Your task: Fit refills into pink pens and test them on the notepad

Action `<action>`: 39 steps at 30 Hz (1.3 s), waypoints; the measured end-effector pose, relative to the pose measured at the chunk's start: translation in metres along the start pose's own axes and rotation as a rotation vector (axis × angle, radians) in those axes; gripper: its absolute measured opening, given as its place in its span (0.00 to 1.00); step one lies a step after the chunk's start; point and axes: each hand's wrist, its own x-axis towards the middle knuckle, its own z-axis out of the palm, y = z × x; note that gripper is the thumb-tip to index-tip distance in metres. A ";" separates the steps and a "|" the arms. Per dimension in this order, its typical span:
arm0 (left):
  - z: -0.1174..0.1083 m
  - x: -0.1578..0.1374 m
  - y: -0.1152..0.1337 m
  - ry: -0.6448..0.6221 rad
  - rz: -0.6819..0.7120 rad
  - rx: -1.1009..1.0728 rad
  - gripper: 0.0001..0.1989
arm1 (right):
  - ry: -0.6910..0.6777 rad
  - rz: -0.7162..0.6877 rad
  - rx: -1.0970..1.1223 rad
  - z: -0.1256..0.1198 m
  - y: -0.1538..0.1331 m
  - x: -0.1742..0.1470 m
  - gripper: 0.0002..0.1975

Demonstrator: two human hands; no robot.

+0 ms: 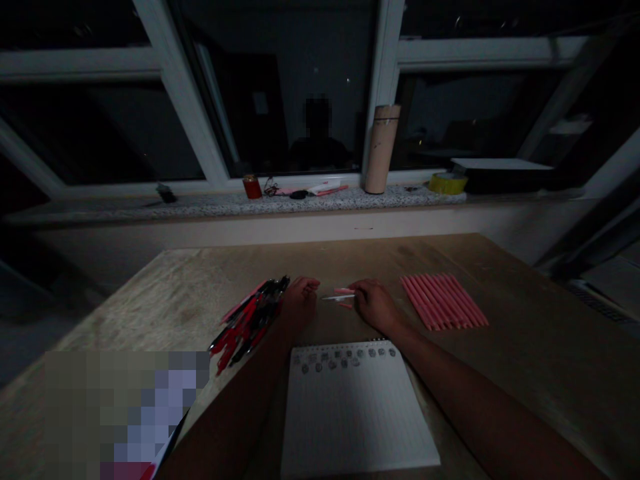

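Observation:
My right hand is closed, with its fingertips pinched at the end of a thin whitish pen refill. Beside those fingertips are small pink pen pieces. My left hand is just left of the refill with its fingers curled in; anything between them is too dark to make out. Left of that hand lies a loose heap of red, black and pink pens. To the right of my right hand, several pink pen barrels lie side by side in a neat row.
A spiral notepad with a lined page and dark scribbled marks along its top lies below my hands on the brown table. On the speckled windowsill stand a tall flask, a red jar and yellow tape.

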 end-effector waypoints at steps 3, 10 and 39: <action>0.000 -0.001 0.000 -0.054 0.028 -0.034 0.10 | -0.008 0.011 0.011 -0.001 -0.001 0.000 0.14; 0.004 -0.002 -0.003 -0.239 0.099 -0.182 0.10 | -0.012 -0.010 0.042 -0.001 0.004 0.001 0.14; -0.003 0.010 -0.007 0.133 -0.443 -0.722 0.18 | 0.458 0.630 1.361 -0.013 0.021 0.016 0.17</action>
